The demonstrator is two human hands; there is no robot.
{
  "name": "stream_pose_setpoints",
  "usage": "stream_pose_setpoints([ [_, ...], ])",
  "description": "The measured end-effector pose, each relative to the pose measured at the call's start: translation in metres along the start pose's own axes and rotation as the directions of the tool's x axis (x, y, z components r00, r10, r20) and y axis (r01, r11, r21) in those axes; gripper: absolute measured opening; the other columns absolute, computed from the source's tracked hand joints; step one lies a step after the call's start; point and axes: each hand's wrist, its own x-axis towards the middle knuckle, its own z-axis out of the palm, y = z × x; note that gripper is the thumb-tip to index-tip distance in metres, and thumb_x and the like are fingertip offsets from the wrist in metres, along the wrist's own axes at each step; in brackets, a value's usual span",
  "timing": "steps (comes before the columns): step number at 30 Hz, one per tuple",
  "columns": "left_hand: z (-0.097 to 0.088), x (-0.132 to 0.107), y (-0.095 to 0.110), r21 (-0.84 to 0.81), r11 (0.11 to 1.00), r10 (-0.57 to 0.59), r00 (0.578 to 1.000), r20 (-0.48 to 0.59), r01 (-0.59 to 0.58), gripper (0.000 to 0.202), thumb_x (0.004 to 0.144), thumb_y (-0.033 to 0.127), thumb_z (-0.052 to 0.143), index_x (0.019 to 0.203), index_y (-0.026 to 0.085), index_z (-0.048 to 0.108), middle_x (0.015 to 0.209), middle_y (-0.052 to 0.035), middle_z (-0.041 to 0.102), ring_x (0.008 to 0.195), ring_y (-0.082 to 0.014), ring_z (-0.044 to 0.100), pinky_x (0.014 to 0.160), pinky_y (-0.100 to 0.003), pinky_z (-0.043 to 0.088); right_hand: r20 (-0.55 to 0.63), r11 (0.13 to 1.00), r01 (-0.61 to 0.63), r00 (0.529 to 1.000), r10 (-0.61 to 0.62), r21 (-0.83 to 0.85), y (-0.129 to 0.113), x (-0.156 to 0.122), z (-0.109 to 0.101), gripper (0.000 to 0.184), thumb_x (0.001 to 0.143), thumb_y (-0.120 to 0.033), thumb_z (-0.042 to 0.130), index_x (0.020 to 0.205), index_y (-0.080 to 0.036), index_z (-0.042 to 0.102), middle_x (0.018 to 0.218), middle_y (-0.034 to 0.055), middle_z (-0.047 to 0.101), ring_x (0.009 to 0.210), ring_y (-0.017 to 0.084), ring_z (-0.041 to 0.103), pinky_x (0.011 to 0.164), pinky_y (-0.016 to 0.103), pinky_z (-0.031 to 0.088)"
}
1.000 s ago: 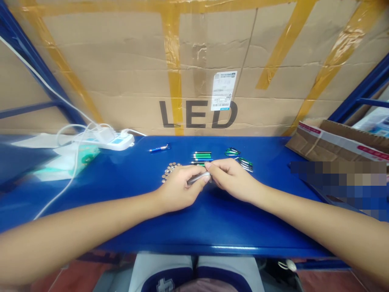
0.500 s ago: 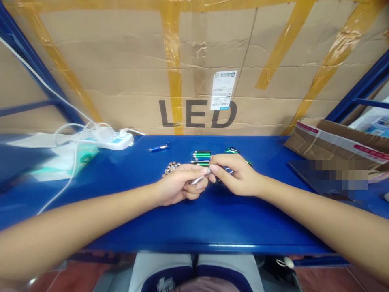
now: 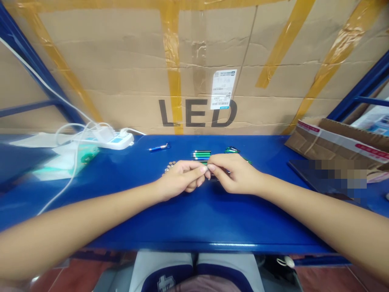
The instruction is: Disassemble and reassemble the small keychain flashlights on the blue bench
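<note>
My left hand (image 3: 184, 178) and my right hand (image 3: 235, 172) meet over the middle of the table, thumbs and fingertips pinched together. A small thing at the fingertips is mostly covered, and I cannot make out its kind. Just beyond the hands lie several green and blue metallic tubes (image 3: 202, 155) with silver ends, side by side. Small round silver discs (image 3: 170, 164), like button cells, are grouped behind my left hand, which partly hides them. Behind my right hand are green clip-like pieces (image 3: 232, 150). Farther back lies a blue pen-shaped tube (image 3: 158, 148) with a ring at one end.
The blue table (image 3: 194, 227) stands against a large taped cardboard box (image 3: 130, 73) marked LED. A white power strip (image 3: 118, 140) with cables and a green-white packet (image 3: 65, 160) are on the left. An open carton (image 3: 331, 140) and a dark flat object (image 3: 304, 174) are on the right.
A silver tube that showed in my left hand is no longer visible. My left fingers have curled further over, and the fingertips of both hands have come closer together.
</note>
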Motion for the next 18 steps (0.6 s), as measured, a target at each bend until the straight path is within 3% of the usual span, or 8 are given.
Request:
stream_pose_setpoints([
  [2, -0.008, 0.005, 0.006, 0.113, 0.993, 0.021, 0.999, -0.043, -0.016, 0.039, 0.085, 0.052, 0.064, 0.085, 0.013, 0.063, 0.062, 0.0036, 0.051, 0.043, -0.0032, 0.029, 0.042, -0.019, 0.02, 0.009, 0.991, -0.127, 0.992, 0.127, -0.032, 0.001, 0.003, 0.001, 0.029, 0.102, -0.031, 0.038, 0.083, -0.02, 0.056, 0.078, 0.0045, 0.065, 0.068, 0.015, 0.058, 0.065, 0.026, 0.042],
  [4, -0.024, 0.009, 0.015, 0.371, 0.928, 0.073, 0.993, -0.096, -0.033, 0.035, 0.087, 0.049, 0.062, 0.088, 0.014, 0.066, 0.071, -0.0002, 0.06, 0.049, -0.0063, 0.041, 0.046, -0.02, 0.031, 0.016, 0.964, -0.253, 0.967, 0.256, -0.086, 0.003, 0.005, 0.002, 0.023, 0.101, -0.037, 0.042, 0.094, -0.02, 0.057, 0.087, 0.0052, 0.066, 0.072, 0.016, 0.058, 0.064, 0.027, 0.041],
  [6, -0.044, 0.01, 0.025, 0.684, 0.727, 0.21, 0.967, -0.146, -0.055, 0.031, 0.086, 0.045, 0.063, 0.09, 0.016, 0.071, 0.085, -0.0046, 0.07, 0.069, -0.013, 0.058, 0.064, -0.025, 0.046, 0.035, 0.934, -0.319, 0.944, 0.328, -0.161, 0.004, 0.006, 0.001, 0.021, 0.098, -0.038, 0.05, 0.105, -0.019, 0.056, 0.096, 0.0069, 0.066, 0.075, 0.018, 0.059, 0.064, 0.028, 0.042],
  [8, -0.068, 0.008, 0.033, 0.829, 0.56, 0.307, 0.926, -0.218, 0.009, 0.031, 0.086, 0.044, 0.064, 0.098, 0.018, 0.074, 0.101, -0.0064, 0.074, 0.09, -0.0194, 0.065, 0.084, -0.032, 0.048, 0.088, 0.917, -0.315, 0.934, 0.345, -0.246, 0.004, 0.005, 0.001, 0.019, 0.095, -0.033, 0.054, 0.107, -0.019, 0.056, 0.104, 0.0095, 0.063, 0.08, 0.019, 0.059, 0.068, 0.03, 0.044],
  [10, -0.09, 0.003, 0.037, 0.877, 0.469, 0.338, 0.897, -0.286, 0.103, 0.032, 0.085, 0.044, 0.063, 0.101, 0.019, 0.075, 0.107, -0.0073, 0.075, 0.096, -0.0229, 0.066, 0.09, -0.034, 0.047, 0.158, 0.905, -0.277, 0.927, 0.34, -0.322, 0.002, 0.005, 0.0, 0.015, 0.094, -0.029, 0.053, 0.104, -0.018, 0.058, 0.106, 0.0118, 0.06, 0.084, 0.022, 0.058, 0.073, 0.033, 0.045],
  [13, -0.114, -0.005, 0.035, 0.904, 0.378, 0.298, 0.898, -0.323, 0.2, 0.032, 0.086, 0.04, 0.062, 0.105, 0.018, 0.075, 0.112, -0.0086, 0.075, 0.099, -0.0254, 0.067, 0.091, -0.035, 0.048, 0.212, 0.896, -0.239, 0.919, 0.333, -0.375, -0.002, 0.004, -0.001, 0.015, 0.095, -0.031, 0.053, 0.098, -0.017, 0.06, 0.102, 0.0127, 0.058, 0.087, 0.024, 0.057, 0.075, 0.035, 0.045],
  [18, -0.126, -0.005, 0.02, 0.929, 0.256, 0.296, 0.893, -0.34, 0.268, 0.031, 0.088, 0.03, 0.055, 0.107, 0.014, 0.075, 0.112, -0.012, 0.075, 0.099, -0.0258, 0.066, 0.092, -0.036, 0.047, 0.205, 0.909, -0.205, 0.934, 0.293, -0.364, -0.005, 0.003, 0.002, 0.011, 0.092, -0.029, 0.057, 0.094, -0.018, 0.06, 0.103, 0.0109, 0.056, 0.092, 0.024, 0.056, 0.079, 0.035, 0.047],
])
